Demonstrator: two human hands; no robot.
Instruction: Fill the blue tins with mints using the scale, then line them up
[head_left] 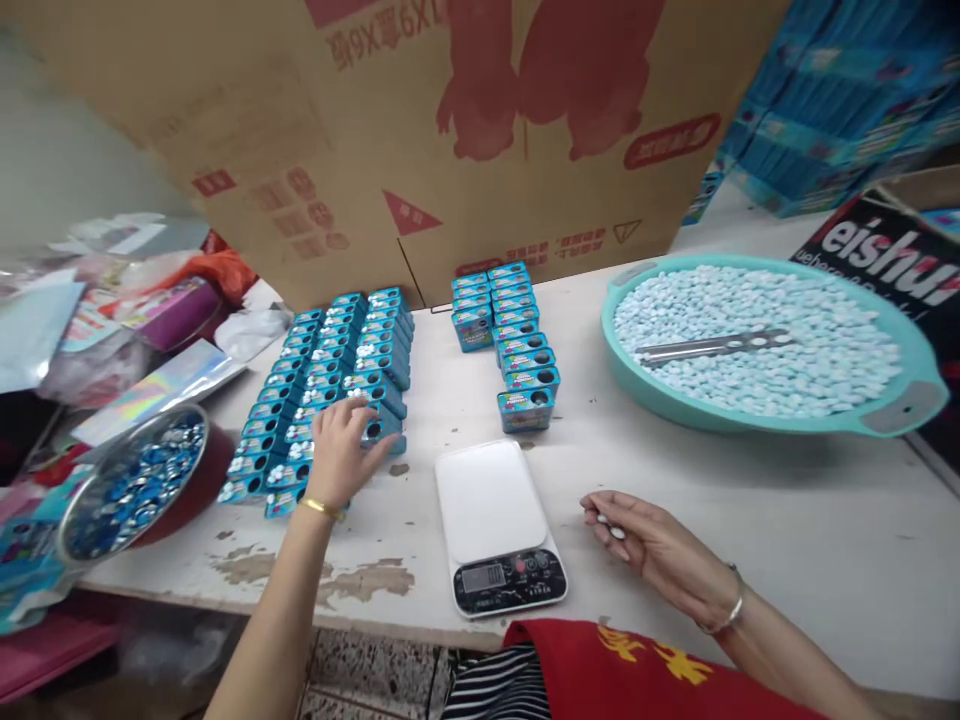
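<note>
Surface: white worktable (585,450), paint worn off in brown patches (367,580) along the near edge, left of centre. Printed cardboard carton (300,120) stands across the far edge. Speckled floor (375,670) below. Stacked blue packaging (847,90) beyond the far right corner; plastic bags and wrappers (112,330) heaped past the left edge. Red bowl (216,470) of blue-silver pieces (150,480) at the near left corner. Teal basin (652,400) of pale tablets (825,320) toward the right edge, metal tongs (712,347) lying on top.

Blue boxes: three rows (330,350) left of centre; smaller group (517,330) near the carton. Digital scale (491,500), bare pan, reads 0.0, close to the near edge, between the hands.

Left hand (341,450): over the near part of the rows, fingers and thumb about a blue box (375,430); grip or mere touch, cannot tell. Right hand (645,540): right of scale, fingers curled, grasping white tablets (616,533).
</note>
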